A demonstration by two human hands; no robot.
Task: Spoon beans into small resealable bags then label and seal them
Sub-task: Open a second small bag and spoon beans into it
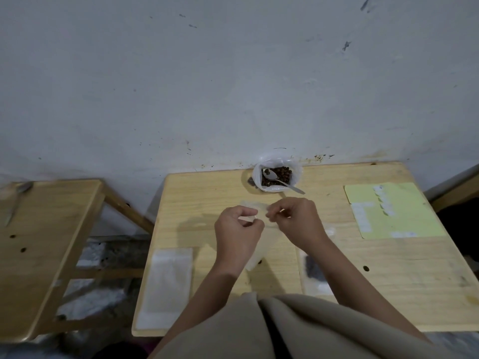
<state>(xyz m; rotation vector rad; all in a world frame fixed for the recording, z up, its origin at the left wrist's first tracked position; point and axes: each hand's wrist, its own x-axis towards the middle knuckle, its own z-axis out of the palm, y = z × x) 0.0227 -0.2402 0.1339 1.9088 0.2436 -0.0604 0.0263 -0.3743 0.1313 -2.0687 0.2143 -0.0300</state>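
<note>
A clear small resealable bag (261, 239) hangs over the middle of the wooden table (388, 275). My left hand (237, 233) and my right hand (295, 221) each pinch its top edge, fingers curled. Behind them, against the wall, an open plastic bag (298, 168) holds brown beans (282, 174), with a metal spoon (281, 180) lying in it. A stack of empty clear bags (168, 283) lies at the front left. A filled bag of dark beans (313, 270) lies at the front right, partly behind my right forearm.
A yellow sheet with white labels (391, 211) lies at the table's right. A second wooden table (46, 242) stands to the left with a metal utensil (15, 200) on it. A grey wall closes the far side.
</note>
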